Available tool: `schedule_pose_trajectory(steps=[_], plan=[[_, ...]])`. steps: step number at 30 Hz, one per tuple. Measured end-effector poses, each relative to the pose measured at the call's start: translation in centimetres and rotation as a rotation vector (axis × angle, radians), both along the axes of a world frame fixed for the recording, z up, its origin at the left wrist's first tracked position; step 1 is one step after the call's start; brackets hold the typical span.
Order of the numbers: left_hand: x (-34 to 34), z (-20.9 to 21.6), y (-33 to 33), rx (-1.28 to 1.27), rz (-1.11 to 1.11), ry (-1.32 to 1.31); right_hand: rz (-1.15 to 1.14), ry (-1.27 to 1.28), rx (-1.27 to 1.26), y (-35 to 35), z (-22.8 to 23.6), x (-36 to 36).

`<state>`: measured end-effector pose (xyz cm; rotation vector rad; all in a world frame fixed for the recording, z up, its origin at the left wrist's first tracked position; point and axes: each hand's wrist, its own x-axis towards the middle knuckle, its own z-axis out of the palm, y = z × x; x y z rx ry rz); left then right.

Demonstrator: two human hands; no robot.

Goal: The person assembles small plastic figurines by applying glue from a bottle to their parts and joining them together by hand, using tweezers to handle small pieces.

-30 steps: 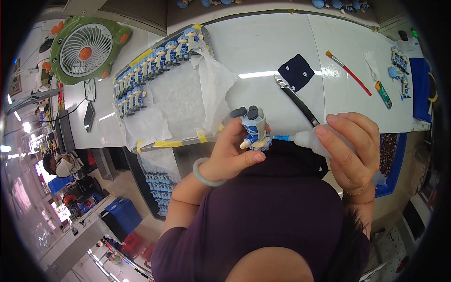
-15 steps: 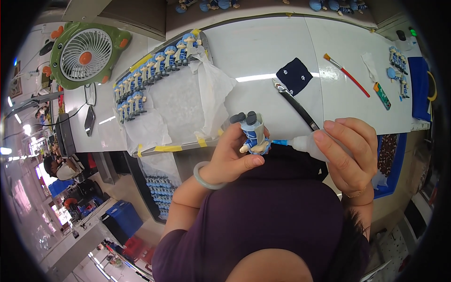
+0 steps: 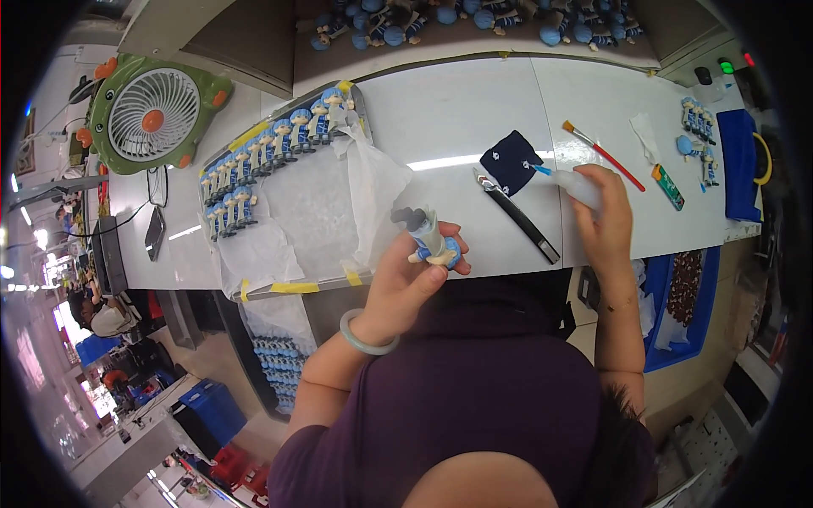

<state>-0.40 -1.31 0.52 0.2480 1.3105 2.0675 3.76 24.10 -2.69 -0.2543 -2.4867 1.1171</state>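
Note:
My left hand (image 3: 394, 284) is closed around a small blue-haired figurine (image 3: 434, 241), held upside down with its dark shoes up. Its fingers partly hide the head. In my right hand (image 3: 608, 222) is a translucent white squeeze bottle (image 3: 581, 190) with a thin blue dispensing tip. That tip points at the right edge of a dark navy cloth (image 3: 506, 159) with small white motifs; whether they touch I cannot tell. Just below the cloth lie black-handled tweezers (image 3: 521, 220).
A paper-lined tray (image 3: 296, 224) with rows of standing figurines is at left, beside a green fan (image 3: 152, 118). To the right lie a red-handled brush (image 3: 605, 157), a small green-orange box (image 3: 667, 186) and more figurines (image 3: 699, 123). Further figurines (image 3: 394, 34) fill the shelf behind.
My right hand has carried the squeeze bottle away from the figurine, up and right to the cloth. My left hand has shifted slightly left and down with the figurine, which is tilted more.

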Motion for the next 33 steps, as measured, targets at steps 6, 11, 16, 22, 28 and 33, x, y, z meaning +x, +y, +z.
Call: schedule_pose_trajectory(steps=[6,11,16,22,28,33], plan=[[-0.1,0.6,0.4,0.02,-0.009,0.014,0.072,-0.139,0.436,-0.6,-0.3,0.0],[-0.1,0.6,0.9,0.1,-0.014,-0.018,0.184,0.052,0.178,-3.0,2.5,0.3],[-0.4,0.1,0.8,0.002,-0.085,0.129,0.653,-0.406,-1.002,-6.1,3.0,0.7],[-0.6,-0.1,0.5,-0.034,-0.157,0.205,0.736,-0.68,-1.6,-7.1,2.0,0.7],[-0.8,-0.5,1.1,-0.069,-0.168,0.281,0.605,-0.645,-1.681,-7.7,2.0,0.7],[-1.2,-0.6,1.8,-0.071,-0.136,0.303,0.588,-0.618,-1.662,-7.6,2.0,0.2]])
